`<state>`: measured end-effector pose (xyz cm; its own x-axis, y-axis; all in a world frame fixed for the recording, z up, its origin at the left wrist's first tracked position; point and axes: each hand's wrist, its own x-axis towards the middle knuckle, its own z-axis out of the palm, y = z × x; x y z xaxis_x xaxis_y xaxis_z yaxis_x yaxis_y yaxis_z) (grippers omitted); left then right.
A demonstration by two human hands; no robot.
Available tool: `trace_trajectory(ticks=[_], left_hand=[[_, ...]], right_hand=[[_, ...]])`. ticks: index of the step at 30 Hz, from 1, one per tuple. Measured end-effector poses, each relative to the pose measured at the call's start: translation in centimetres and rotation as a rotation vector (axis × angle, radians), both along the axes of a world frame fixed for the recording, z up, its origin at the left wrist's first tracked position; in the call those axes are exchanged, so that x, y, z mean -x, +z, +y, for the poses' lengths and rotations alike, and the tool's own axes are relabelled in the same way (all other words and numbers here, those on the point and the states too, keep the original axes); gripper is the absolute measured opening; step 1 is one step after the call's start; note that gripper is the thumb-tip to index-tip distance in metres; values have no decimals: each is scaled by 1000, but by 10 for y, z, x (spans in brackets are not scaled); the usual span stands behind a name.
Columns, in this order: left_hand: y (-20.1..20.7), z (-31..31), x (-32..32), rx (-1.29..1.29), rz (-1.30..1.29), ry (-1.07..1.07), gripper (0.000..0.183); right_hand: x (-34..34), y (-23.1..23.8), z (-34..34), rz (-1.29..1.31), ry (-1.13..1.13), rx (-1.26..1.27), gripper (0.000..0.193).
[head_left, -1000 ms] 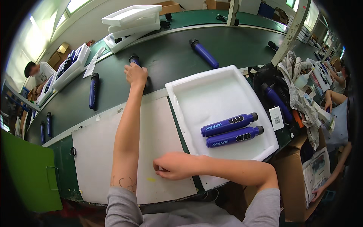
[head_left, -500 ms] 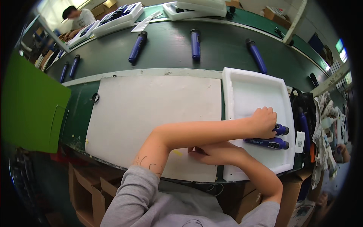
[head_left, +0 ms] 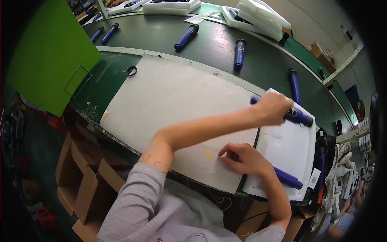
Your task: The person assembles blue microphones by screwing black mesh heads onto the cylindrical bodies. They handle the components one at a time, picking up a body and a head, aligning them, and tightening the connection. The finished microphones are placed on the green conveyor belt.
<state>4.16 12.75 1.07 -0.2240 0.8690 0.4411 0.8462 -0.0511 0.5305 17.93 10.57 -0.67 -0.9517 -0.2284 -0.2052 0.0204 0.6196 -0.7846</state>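
My left arm reaches across to the right, and my left hand (head_left: pixel 274 108) is closed around a blue tube-shaped device (head_left: pixel 299 117) with a dark end. The device is held above the far part of a white foam tray (head_left: pixel 278 141), jutting out on both sides of my fist; motion blurs it slightly. Another blue tube (head_left: pixel 287 178) lies in the near part of the tray, partly hidden by my right forearm. My right hand (head_left: pixel 246 159) rests over the white sheet's right part, fingers loosely curled with a gap at the thumb and nothing visible in them.
A white sheet (head_left: pixel 181 97) covers the bench, with a black ring (head_left: pixel 132 71) and a yellow scrap (head_left: pixel 208 154) on it. Beyond runs a dark green surface (head_left: pixel 153 34) carrying several blue tubes. A green panel (head_left: pixel 48 56) stands left; cardboard boxes (head_left: pixel 86 181) sit below.
My left hand has lifted one blue tube from beside the other and moved it toward the far part of the tray. My right hand has loosened slightly. The view has turned.
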Motion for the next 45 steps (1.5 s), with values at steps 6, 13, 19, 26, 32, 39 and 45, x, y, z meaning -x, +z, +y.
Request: trace_trajectory(ticks=[6,13,19,26,32,39,45], left_hand=[[18,-141,173,107,203,669,31],[-32,-335,273,422,252,1265,49],[-38,-330,261,454,62,1242,35],[28,-243,183,310,-187,906,32],[23,-138,58,493,-1058,48,37],[25,-67,29,424,-1065,-102,51],[48,-42,42,413,-610,-114,45]], right_hand=[[0,8,-3,18,49,-45,16],[4,2,-6,25,87,-75,16],[4,1,-4,34,67,-98,15],[4,1,-6,17,-118,-1,27],[3,-9,0,673,-579,-81,68],[4,1,42,825,-749,116,48],[-2,7,65,833,-1038,317,36]])
